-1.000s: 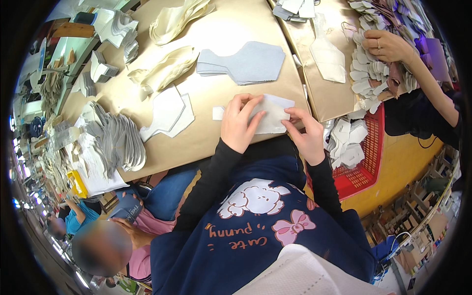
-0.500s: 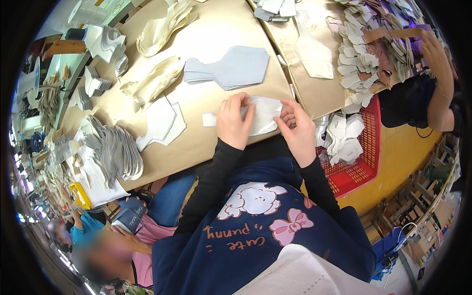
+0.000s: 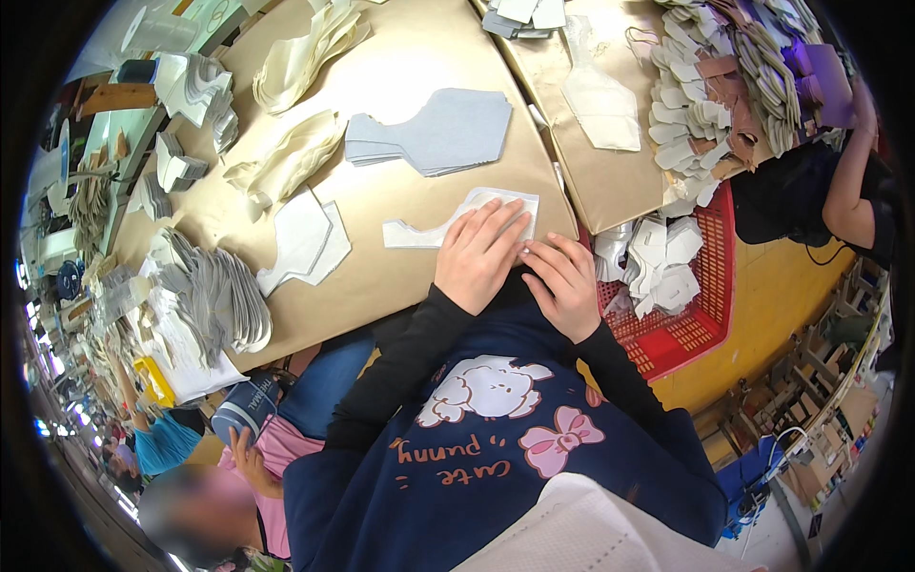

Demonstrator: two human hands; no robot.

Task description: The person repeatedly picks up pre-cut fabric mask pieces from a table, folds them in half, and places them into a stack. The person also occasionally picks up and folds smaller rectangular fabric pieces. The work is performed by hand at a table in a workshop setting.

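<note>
A white cut-out piece [image 3: 415,234] with a narrow neck and a broad end lies flat near the front edge of the brown table. My left hand [image 3: 484,255] rests flat on its broad end, fingers stretched out and covering much of it. Beside it, my right hand [image 3: 564,288] reaches over the table edge with fingers extended, their tips at the lower right corner of the piece. Just beyond is a stack of grey-blue pieces [image 3: 457,135] of similar shape. Left of my hands, white pieces [image 3: 303,238] overlap each other.
Cream pieces [image 3: 286,167] lie farther left, and grey piles [image 3: 229,296] stand at the left edge. A red basket [image 3: 710,286] with white pieces is at right, below heaped pieces [image 3: 686,114]. One person [image 3: 257,467] is at lower left; another person's arm [image 3: 851,186] is at right.
Both hands have come down toward me; the left now lies flat over the white piece, which was held up at its edges. The person at right has lowered a strip and moved the arm.
</note>
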